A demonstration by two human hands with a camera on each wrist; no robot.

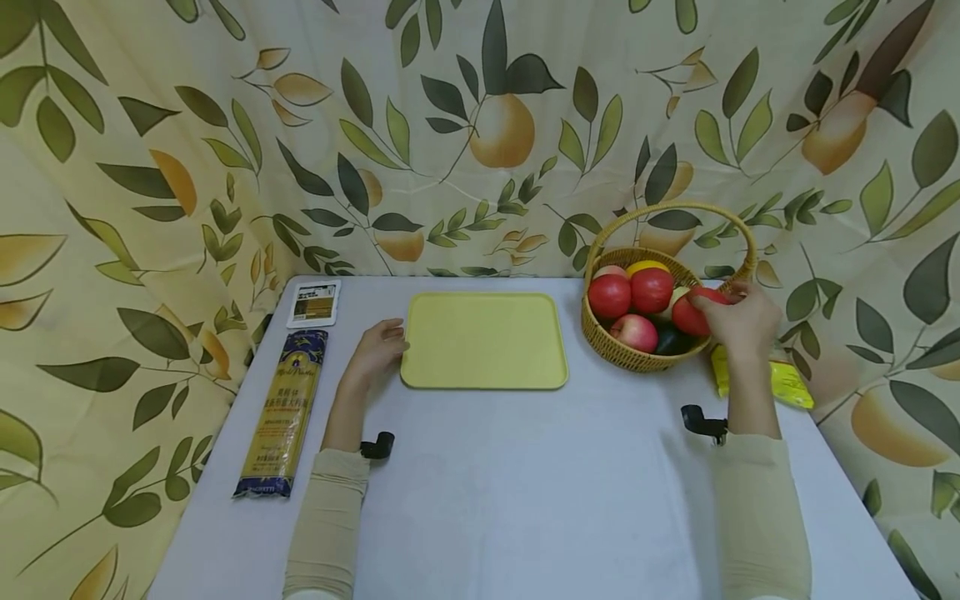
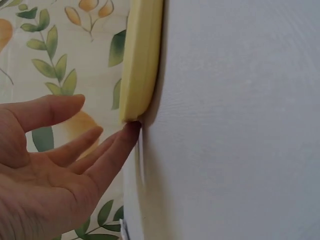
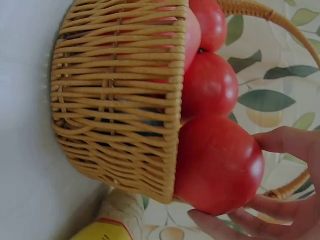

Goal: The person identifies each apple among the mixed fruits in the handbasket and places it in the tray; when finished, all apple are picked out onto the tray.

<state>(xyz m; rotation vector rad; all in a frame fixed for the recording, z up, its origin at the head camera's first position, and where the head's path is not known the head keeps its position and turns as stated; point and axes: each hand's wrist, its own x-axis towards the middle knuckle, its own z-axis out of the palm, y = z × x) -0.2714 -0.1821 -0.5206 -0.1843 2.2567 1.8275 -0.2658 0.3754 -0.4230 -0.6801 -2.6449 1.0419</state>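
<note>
A wicker basket (image 1: 626,357) on the right is heaped with red tomatoes, an apple (image 1: 634,332) and a dark green item (image 1: 672,341). At its right side my right hand (image 1: 746,321) holds a tomato (image 3: 220,165) between thumb and fingers, still at the rim among the other produce. A pale yellow rectangular tray (image 1: 483,342) lies flat at the back middle of the table. My left hand (image 1: 378,350) is beside the tray's left edge, its fingers loosely extended. In the left wrist view, one fingertip (image 2: 132,128) touches the tray's corner; the thumb stays apart from it.
On the left lies a long spaghetti packet (image 1: 285,412), with a small white-framed device or card (image 1: 313,304) behind it. A yellow packet (image 1: 791,382) lies behind the right wrist. The white-covered table (image 1: 525,492) meets a leaf-and-fruit patterned curtain (image 1: 300,167). The basket's tall handle (image 1: 675,206) arches overhead.
</note>
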